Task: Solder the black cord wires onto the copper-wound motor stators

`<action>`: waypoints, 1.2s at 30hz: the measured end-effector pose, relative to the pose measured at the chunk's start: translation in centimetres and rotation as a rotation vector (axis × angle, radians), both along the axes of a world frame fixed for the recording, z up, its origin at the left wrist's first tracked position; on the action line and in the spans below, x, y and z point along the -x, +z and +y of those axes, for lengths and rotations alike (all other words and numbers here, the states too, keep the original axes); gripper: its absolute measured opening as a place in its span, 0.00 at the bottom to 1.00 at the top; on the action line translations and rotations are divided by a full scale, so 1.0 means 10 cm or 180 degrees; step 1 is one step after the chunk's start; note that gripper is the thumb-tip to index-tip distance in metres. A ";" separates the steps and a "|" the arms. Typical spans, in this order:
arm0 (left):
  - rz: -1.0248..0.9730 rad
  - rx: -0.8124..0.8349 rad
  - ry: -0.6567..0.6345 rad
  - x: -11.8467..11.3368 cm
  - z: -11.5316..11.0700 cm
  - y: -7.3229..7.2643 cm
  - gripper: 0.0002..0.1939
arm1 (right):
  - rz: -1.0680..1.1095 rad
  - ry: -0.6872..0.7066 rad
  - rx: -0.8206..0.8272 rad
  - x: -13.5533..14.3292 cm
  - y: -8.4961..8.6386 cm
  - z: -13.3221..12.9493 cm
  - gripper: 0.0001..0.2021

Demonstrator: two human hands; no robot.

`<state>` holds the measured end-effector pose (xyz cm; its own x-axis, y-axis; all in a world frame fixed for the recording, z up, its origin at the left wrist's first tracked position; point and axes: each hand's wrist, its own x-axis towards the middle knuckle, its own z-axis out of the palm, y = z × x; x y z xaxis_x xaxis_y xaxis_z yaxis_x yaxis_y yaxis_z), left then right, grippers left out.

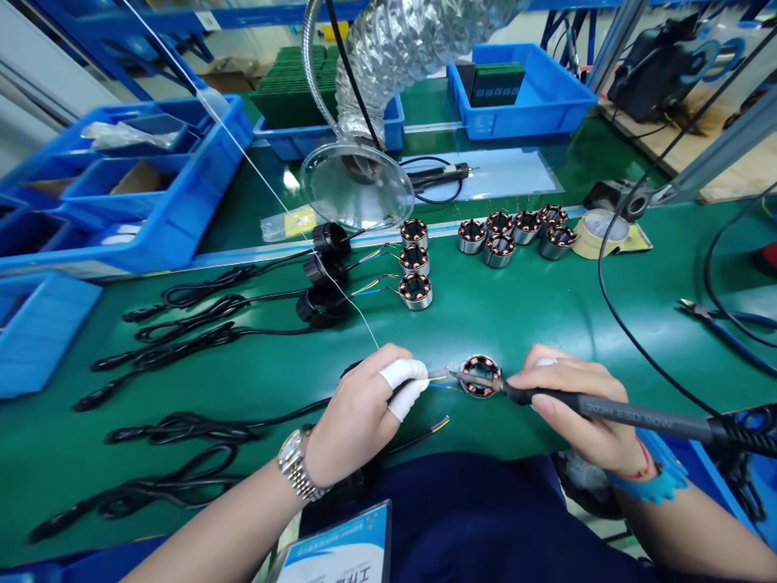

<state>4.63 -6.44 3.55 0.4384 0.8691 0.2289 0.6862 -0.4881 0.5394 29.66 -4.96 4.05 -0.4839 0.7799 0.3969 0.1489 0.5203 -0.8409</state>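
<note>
My left hand (364, 405), with white covers on two fingertips, pinches thin coloured wires (437, 379) at the end of a black cable (285, 419). In my right hand (583, 405) is a black soldering iron (643, 417), held like a pen. Its tip crosses over a round copper-wound stator (481, 390) and meets the wire ends just left of it. A thin strand of solder (367, 324) hangs down towards my left hand. Below the wires lies another cable end (440, 424) with bare coloured leads.
Three wired stators (415, 293) with black caps (321, 308) and coiled cables lie at the back left. Several loose stators (499, 253) stand behind, beside a tape roll (600, 231). A clear fume hood (358, 190) hangs above. Pliers (728, 324) lie right; blue bins (170, 219) stand left.
</note>
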 end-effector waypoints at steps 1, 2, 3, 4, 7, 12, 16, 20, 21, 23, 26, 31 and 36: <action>0.0003 0.0024 0.0008 0.01 0.00 0.00 0.04 | -0.0009 0.0004 0.0033 0.01 0.00 0.00 0.13; 0.0000 0.0043 0.0014 0.01 0.00 0.00 0.04 | -0.0018 0.0002 0.0054 0.01 0.01 0.01 0.13; -0.0010 0.0053 0.0018 0.02 0.00 -0.01 0.04 | -0.0032 0.0004 0.0069 0.02 0.01 0.01 0.13; -0.0026 0.0052 0.0015 0.02 0.00 -0.01 0.04 | -0.0040 0.0010 0.0077 0.02 0.01 0.01 0.13; -0.0052 0.0041 0.0020 0.01 0.00 -0.02 0.04 | -0.0044 0.0045 0.0055 0.03 0.02 0.00 0.13; -0.0002 0.0083 0.0030 -0.01 0.01 -0.02 0.04 | -0.0087 0.0075 0.0028 0.04 0.01 -0.01 0.13; 0.0067 0.0087 0.0034 -0.03 0.01 -0.03 0.04 | -0.0128 0.0069 0.0013 0.05 0.02 0.00 0.12; 0.0097 0.0007 0.0037 -0.05 0.03 -0.04 0.04 | -0.0125 0.0058 -0.0008 0.05 0.02 0.01 0.12; 0.0102 -0.0001 0.0033 -0.06 0.03 -0.04 0.04 | -0.0125 0.0065 -0.0008 0.05 0.03 0.01 0.12; 0.0101 -0.0007 0.0016 -0.05 0.04 -0.03 0.05 | -0.0126 0.0070 0.0003 0.05 0.03 0.00 0.12; 0.0060 -0.0028 0.0103 -0.02 0.04 -0.01 0.05 | -0.0089 0.0015 0.0024 0.02 0.04 -0.01 0.12; -0.0068 -0.0051 0.0494 0.01 0.01 0.00 0.06 | 0.0057 -0.0102 0.0088 -0.03 0.04 -0.03 0.13; -0.0137 0.0089 0.0501 -0.03 -0.03 -0.01 0.02 | 0.0093 -0.0009 0.0265 -0.05 -0.02 -0.05 0.13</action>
